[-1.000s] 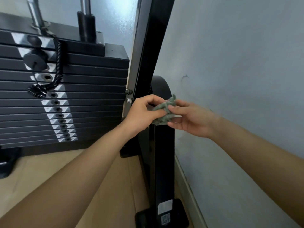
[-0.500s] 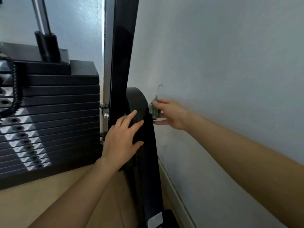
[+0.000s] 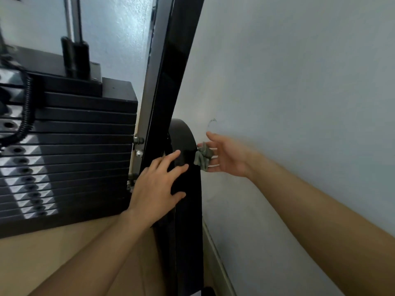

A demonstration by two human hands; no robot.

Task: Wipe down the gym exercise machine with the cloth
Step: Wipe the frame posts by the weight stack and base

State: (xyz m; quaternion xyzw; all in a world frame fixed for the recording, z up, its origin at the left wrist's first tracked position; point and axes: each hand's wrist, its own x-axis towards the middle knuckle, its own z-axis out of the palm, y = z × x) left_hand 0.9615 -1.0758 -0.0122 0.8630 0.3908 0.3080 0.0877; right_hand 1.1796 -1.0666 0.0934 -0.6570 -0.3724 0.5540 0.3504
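Head view: the left hand (image 3: 156, 184) lies flat, fingers spread, on the machine's black upright (image 3: 189, 221) at frame centre. Just right of centre, the right hand (image 3: 228, 155), fingers straight, presses the bunched grey-green cloth (image 3: 203, 157) against the upright's wall-side edge.

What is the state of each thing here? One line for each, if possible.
cloth: crumpled, between right hand and black cover
right hand: fingers straight, against the cloth
left hand: flat on the black cover, fingers spread
weight stack: plates lying together
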